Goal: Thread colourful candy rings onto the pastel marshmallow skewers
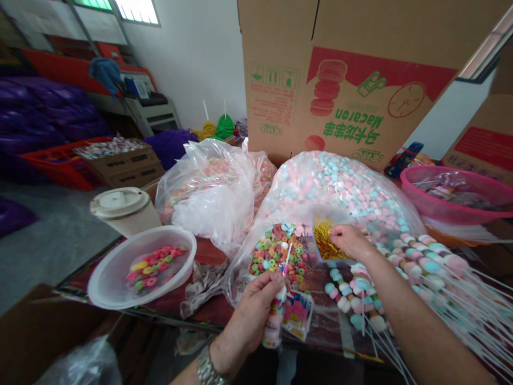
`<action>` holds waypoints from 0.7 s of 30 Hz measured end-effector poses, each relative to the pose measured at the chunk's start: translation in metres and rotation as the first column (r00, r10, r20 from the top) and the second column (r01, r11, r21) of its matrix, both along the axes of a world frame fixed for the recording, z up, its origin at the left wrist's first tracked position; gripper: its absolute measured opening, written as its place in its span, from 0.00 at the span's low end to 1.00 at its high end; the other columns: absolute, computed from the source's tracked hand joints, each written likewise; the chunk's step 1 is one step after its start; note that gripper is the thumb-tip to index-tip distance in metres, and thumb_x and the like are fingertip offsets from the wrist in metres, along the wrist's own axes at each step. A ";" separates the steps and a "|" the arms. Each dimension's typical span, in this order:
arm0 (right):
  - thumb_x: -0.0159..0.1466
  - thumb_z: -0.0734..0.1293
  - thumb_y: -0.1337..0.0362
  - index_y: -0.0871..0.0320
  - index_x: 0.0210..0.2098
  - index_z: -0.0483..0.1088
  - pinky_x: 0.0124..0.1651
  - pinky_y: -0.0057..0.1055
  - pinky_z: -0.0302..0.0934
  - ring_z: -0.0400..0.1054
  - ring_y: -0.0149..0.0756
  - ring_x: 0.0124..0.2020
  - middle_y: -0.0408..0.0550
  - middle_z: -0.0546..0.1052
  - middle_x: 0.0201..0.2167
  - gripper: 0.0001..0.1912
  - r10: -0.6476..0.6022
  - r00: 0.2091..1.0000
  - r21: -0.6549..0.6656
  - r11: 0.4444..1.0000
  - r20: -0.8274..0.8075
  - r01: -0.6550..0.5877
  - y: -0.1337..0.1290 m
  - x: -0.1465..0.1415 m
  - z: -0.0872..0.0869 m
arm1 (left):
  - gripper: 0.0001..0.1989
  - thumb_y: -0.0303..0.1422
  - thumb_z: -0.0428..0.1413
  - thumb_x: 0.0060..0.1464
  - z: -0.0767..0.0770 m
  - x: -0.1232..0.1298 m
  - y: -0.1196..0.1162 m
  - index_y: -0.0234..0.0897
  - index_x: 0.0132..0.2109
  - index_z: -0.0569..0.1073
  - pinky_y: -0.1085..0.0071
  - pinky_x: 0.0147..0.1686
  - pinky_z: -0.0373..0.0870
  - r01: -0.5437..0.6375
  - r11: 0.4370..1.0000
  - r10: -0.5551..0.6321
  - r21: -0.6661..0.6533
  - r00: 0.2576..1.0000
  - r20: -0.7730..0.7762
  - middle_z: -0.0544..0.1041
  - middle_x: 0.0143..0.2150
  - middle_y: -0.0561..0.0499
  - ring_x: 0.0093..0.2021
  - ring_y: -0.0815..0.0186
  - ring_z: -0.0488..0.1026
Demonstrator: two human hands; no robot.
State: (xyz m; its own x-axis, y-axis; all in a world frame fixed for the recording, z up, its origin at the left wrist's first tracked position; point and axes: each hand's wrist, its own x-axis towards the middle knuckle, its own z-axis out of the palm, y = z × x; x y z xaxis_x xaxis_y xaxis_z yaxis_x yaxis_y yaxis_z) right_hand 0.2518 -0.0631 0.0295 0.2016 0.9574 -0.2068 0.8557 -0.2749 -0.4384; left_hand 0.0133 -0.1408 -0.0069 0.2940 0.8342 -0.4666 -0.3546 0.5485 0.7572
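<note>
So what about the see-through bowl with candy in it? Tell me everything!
The bowl is round and deep, made of cloudy, see-through plastic with a thick rim. It sits upright on the dark red table. Inside lie pink, yellow and green candy rings in a loose pile at the bottom. A big lidded cup stands just behind it, and crumpled wrappers lie beside it. The left hand is nearby, not touching it.
</note>
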 end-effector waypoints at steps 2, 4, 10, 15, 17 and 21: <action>0.66 0.57 0.62 0.60 0.32 0.69 0.24 0.24 0.58 0.64 0.28 0.21 0.41 0.70 0.22 0.12 0.026 0.996 0.058 0.998 -0.083 -0.022 -0.028 -0.007 0.018 | 0.15 0.42 0.61 0.43 0.001 0.001 0.001 0.36 0.29 0.66 0.81 0.12 0.53 0.021 1.000 -0.021 0.012 1.000 -0.003 0.66 0.18 0.58 0.14 0.75 0.60; 0.66 0.55 0.61 0.58 0.33 0.67 0.20 0.23 0.53 0.60 0.25 0.18 0.39 0.70 0.23 0.12 0.153 0.949 0.149 0.982 -0.275 -0.115 -0.061 -0.026 0.030 | 0.16 0.43 0.61 0.43 0.001 0.003 0.001 0.36 0.29 0.67 0.80 0.15 0.55 0.046 0.998 -0.046 0.036 0.999 -0.011 0.66 0.19 0.57 0.16 0.74 0.61; 0.65 0.57 0.62 0.57 0.27 0.66 0.28 0.24 0.54 0.60 0.28 0.24 0.38 0.65 0.20 0.12 0.341 0.832 0.353 0.916 -0.438 -0.189 -0.117 -0.095 0.010 | 0.12 0.39 0.60 0.43 -0.002 0.009 -0.007 0.33 0.26 0.70 0.79 0.22 0.59 0.084 0.971 -0.072 0.223 0.995 -0.064 0.66 0.22 0.56 0.22 0.74 0.60; 0.62 0.59 0.60 0.57 0.21 0.61 0.26 0.25 0.52 0.57 0.29 0.23 0.38 0.63 0.18 0.14 0.239 0.847 0.257 0.958 -0.475 -0.126 -0.118 -0.096 -0.014 | 0.10 0.37 0.55 0.47 0.000 0.002 -0.019 0.34 0.26 0.70 0.78 0.21 0.56 0.140 0.951 -0.086 0.275 0.976 -0.198 0.64 0.21 0.56 0.21 0.73 0.58; 0.62 0.59 0.59 0.57 0.20 0.59 0.24 0.24 0.50 0.55 0.28 0.22 0.38 0.62 0.17 0.16 0.238 0.819 0.211 0.966 -0.522 -0.146 -0.120 -0.091 -0.016 | 0.12 0.38 0.55 0.48 0.004 -0.002 -0.021 0.34 0.25 0.70 0.78 0.22 0.57 0.204 0.919 -0.117 0.338 0.959 -0.259 0.64 0.21 0.55 0.22 0.72 0.58; 0.62 0.60 0.60 0.57 0.21 0.59 0.21 0.24 0.47 0.53 0.27 0.20 0.37 0.60 0.17 0.14 0.235 0.782 0.165 0.971 -0.577 -0.170 -0.126 -0.088 -0.019 | 0.15 0.42 0.56 0.50 0.010 -0.009 -0.023 0.34 0.25 0.72 0.77 0.24 0.60 0.362 0.829 -0.243 0.427 0.919 -0.309 0.66 0.22 0.53 0.24 0.71 0.61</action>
State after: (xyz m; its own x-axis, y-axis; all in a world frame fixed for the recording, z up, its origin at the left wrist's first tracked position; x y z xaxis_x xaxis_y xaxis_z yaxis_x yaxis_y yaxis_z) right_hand 0.1633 -0.1888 0.0108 -0.1292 0.9839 -0.1234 0.4531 -0.0521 -0.8899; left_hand 0.0045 -0.1637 0.0029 0.5015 0.8551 -0.1315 -0.0119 0.1588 0.9872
